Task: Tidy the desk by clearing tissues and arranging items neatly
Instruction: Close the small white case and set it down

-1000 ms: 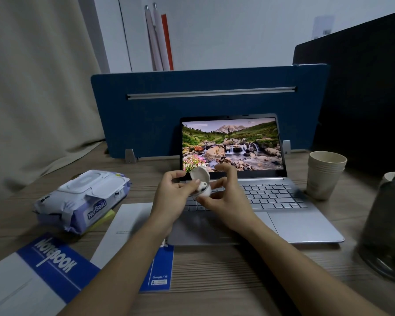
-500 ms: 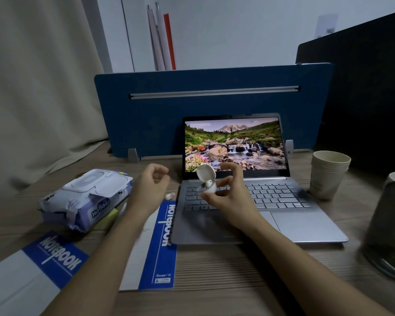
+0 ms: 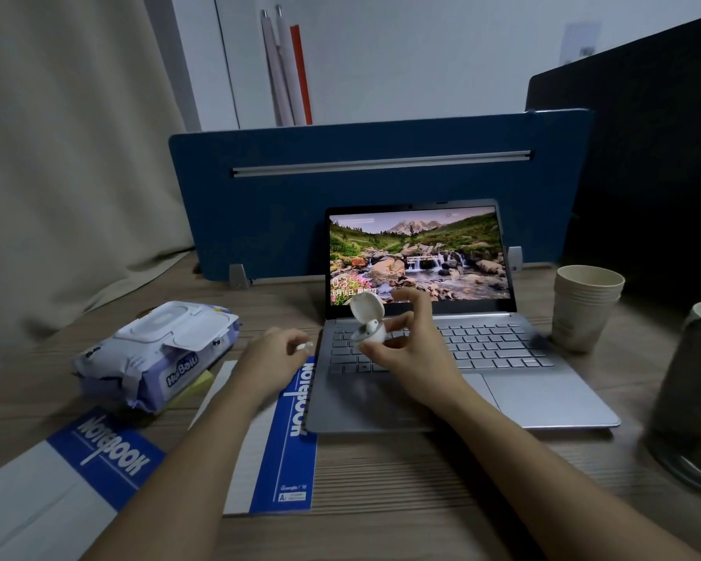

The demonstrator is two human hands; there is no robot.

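Observation:
My right hand (image 3: 413, 358) holds a small white earbud case (image 3: 367, 323) above the laptop keyboard, lid flipped up, one earbud seated inside. My left hand (image 3: 272, 358) is low at the laptop's left edge, fingers pinched on a loose white earbud (image 3: 304, 346), blurred by motion. A purple-and-white wet wipes pack (image 3: 158, 354) lies to the left. One blue-and-white notebook (image 3: 292, 431) lies under my left forearm, its edge tucked under the laptop. A second notebook (image 3: 102, 451) lies at the near left.
The open silver laptop (image 3: 502, 382) stands before a blue desk divider (image 3: 340, 220). A stack of paper cups (image 3: 583, 309) is to its right, and a dark jar (image 3: 684, 398) at the right edge. A yellow sticky pad (image 3: 201, 382) peeks from under the wipes.
My left hand left the case, swung left, then came down onto the loose earbud lying by the laptop's left edge. My right hand kept the open case nearly still.

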